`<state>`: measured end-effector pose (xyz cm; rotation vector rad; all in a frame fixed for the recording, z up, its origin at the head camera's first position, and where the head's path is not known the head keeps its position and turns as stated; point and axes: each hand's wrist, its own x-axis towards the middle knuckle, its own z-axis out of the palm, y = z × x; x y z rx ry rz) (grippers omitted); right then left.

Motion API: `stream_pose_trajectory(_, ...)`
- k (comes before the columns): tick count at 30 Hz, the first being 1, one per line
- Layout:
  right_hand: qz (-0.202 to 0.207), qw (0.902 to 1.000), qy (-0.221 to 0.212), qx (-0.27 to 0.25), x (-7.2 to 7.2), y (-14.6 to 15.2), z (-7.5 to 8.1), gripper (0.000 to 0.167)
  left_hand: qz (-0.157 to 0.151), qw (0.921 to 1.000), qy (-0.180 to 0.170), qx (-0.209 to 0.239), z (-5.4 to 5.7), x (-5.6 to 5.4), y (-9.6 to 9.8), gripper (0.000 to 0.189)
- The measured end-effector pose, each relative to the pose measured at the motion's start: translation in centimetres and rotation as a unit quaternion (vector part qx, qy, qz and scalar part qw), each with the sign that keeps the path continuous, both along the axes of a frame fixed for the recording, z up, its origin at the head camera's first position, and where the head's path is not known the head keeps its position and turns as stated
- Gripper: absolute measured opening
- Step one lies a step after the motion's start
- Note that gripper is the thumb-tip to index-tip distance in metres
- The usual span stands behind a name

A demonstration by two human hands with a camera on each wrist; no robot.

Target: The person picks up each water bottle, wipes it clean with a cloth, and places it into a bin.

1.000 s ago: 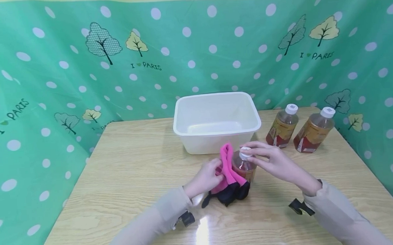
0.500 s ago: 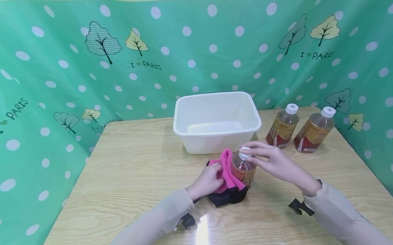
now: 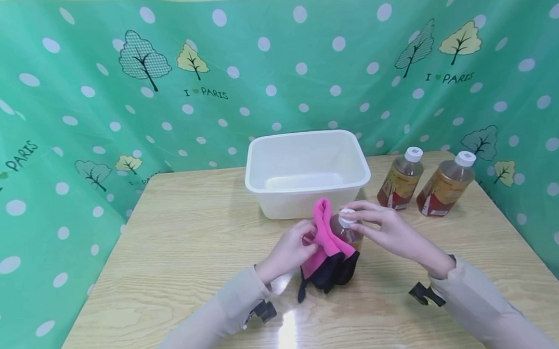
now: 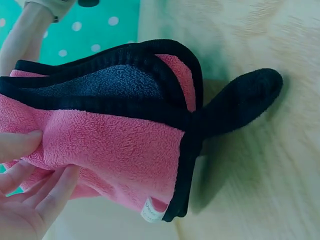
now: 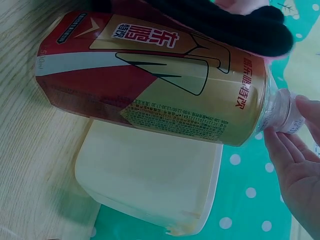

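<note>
My left hand (image 3: 291, 251) pinches a folded pink cloth (image 3: 326, 236) with black edging and holds it against the left side of a drink bottle. In the left wrist view the cloth (image 4: 112, 142) shows a dark grey inner face, a small white tag and a black end sticking out. The bottle (image 5: 165, 80) stands upright, with a red and gold label and a white cap. My right hand (image 3: 388, 229) grips that cap (image 5: 289, 114) between thumb and fingers. From the head view the cloth hides much of the bottle's lower left.
Behind the bottle stands a white plastic basin (image 3: 308, 196) with nothing seen inside. Two similar capped bottles, one nearer (image 3: 401, 179) and one farther right (image 3: 446, 185), stand at the back right of the wooden table (image 3: 193, 230). A green dotted curtain (image 3: 275, 65) hangs behind.
The cloth in my left hand dips and opens out half a second ago, then rises again along the bottle. My right hand stays on the cap, and the bottle keeps its place.
</note>
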<state>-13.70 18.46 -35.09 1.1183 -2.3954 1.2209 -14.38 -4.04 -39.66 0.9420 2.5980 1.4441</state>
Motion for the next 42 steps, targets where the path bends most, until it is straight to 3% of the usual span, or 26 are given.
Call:
stream_pose_trajectory(7,-0.003,1.0,-0.003,0.0,0.0,0.0,0.0,0.031,-0.004,0.9995,0.017,0.027,0.6,0.1,-0.1,0.012)
stream_pose_trajectory(18,-0.013,0.9999,-0.011,0.003,0.0,0.1,-0.1,0.031,-0.007,0.9995,0.028,0.009,0.7,0.0,0.2,0.012)
stream_pose_trajectory(26,-0.009,0.9998,-0.017,-0.005,0.0,0.2,-0.3,0.031,-0.007,0.9998,-0.004,-0.021,-0.4,-0.1,0.4,0.021)
stream_pose_trajectory(31,-0.011,0.9997,-0.024,-0.002,0.0,0.2,-0.2,0.031,-0.009,0.9995,-0.003,-0.03,-1.4,-0.3,0.4,0.026)
stream_pose_trajectory(42,-0.018,0.9993,-0.032,0.005,0.0,0.2,-0.2,0.032,-0.009,0.9925,0.057,-0.107,-3.8,-0.9,0.4,0.012)
